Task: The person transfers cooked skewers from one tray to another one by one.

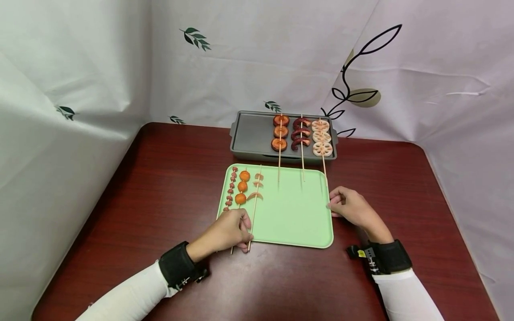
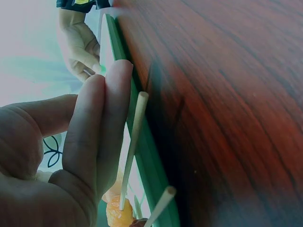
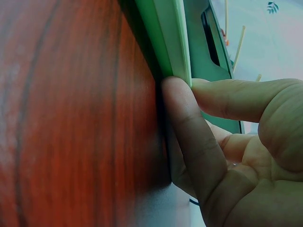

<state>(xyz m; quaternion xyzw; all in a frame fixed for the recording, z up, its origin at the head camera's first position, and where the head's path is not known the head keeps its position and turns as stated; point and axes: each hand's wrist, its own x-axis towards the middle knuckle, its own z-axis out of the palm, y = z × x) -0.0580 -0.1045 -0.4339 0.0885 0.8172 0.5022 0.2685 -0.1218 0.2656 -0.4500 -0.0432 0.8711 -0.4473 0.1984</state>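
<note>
On the table: green tray at centre, grey pan at 12 o'clock of it.
Left hand: at the tray's 7 o'clock corner, fingers together, curled over the skewer ends; whether they pinch a stick cannot be told.
Right hand: at the tray's 3 o'clock edge, fingers curled against the rim.
Tray's skewers: orange-ball skewer lies at its 10 o'clock.
Pan: three loaded skewers.

Skewers: six, three on the green tray, three on the grey pan. Trays: one. Pans: one. Hands: two. Table: one.
</note>
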